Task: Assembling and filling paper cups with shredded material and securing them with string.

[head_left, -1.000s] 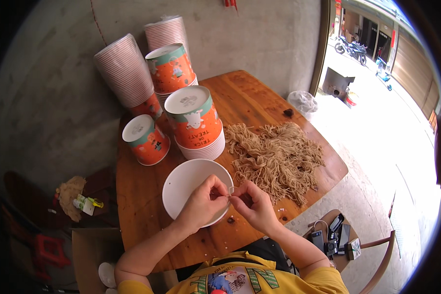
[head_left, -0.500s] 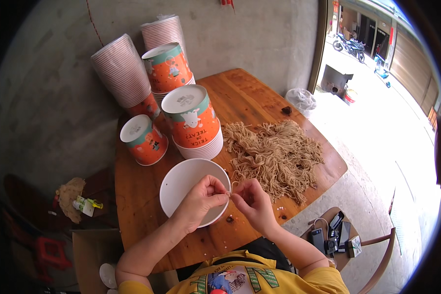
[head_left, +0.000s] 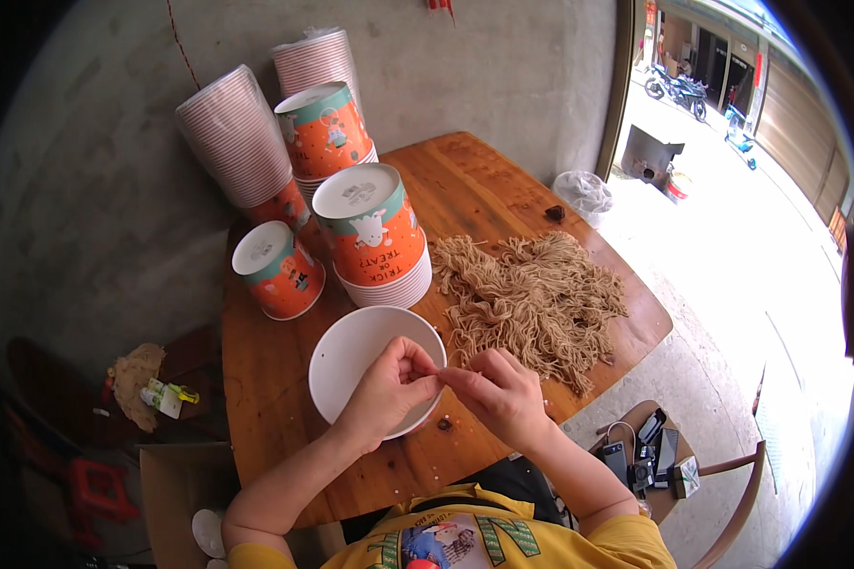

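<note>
A white-lined paper bucket (head_left: 343,353) stands at the near middle of the wooden table, its open mouth facing up. My left hand (head_left: 389,387) reaches over the mouth, thumb and index finger pinched together at the right rim. Meeting those fingertips from the right is my right hand (head_left: 501,394), also closed in a pinch. Whatever lies between the fingertips is too small and covered to make out. Just beyond my right hand a loose heap of tan cords (head_left: 541,303) spreads over the table.
Upside-down orange paper buckets (head_left: 375,228) stand stacked behind the white one, beside a single bucket (head_left: 277,270). Taller wrapped stacks (head_left: 232,133) lean by the wall. A stool (head_left: 650,417) at right carries small devices. An open cardboard box (head_left: 185,484) sits at lower left.
My right hand has turned and its fingertips have closed in against the left ones. A thin pale strand seen between them before is now hidden. My left hand has barely shifted.
</note>
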### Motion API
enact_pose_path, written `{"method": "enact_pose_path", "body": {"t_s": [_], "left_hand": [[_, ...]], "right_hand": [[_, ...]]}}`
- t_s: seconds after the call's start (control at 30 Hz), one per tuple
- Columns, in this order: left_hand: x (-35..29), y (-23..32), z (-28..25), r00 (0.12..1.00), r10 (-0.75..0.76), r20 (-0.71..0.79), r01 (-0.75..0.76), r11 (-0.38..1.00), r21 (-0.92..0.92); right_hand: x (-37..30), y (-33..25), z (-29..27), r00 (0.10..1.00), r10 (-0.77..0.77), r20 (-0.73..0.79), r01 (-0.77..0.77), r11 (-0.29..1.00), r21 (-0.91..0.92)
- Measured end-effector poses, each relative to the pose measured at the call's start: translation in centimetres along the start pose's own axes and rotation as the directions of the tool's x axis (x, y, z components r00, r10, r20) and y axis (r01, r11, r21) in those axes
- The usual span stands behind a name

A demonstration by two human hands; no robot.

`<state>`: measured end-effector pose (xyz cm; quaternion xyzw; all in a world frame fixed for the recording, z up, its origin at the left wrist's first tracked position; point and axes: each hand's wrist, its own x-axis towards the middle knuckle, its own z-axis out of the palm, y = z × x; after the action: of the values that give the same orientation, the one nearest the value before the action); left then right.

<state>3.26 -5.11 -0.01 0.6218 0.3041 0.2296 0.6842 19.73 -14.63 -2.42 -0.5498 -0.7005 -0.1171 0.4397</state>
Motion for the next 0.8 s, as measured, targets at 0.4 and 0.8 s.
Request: {"method": "enact_pose_path", "body": {"t_s": [0.4, 0.8], "left_hand": [[-0.1, -0.9, 0.1, 0.978, 0.205, 0.031, -0.206, 0.944, 0.256], [-0.2, -0.8, -0.1, 0.990, 0.135, 0.027, -0.138, 0.973, 0.184]], "right_hand": [[-0.6, 1.0, 1.1, 0.905, 0.399, 0.148, -0.416, 0.759, 0.501], [-1.4, 1.9, 1.4, 0.759, 0.496, 0.422, -0.561, 0.169, 0.810]]}}
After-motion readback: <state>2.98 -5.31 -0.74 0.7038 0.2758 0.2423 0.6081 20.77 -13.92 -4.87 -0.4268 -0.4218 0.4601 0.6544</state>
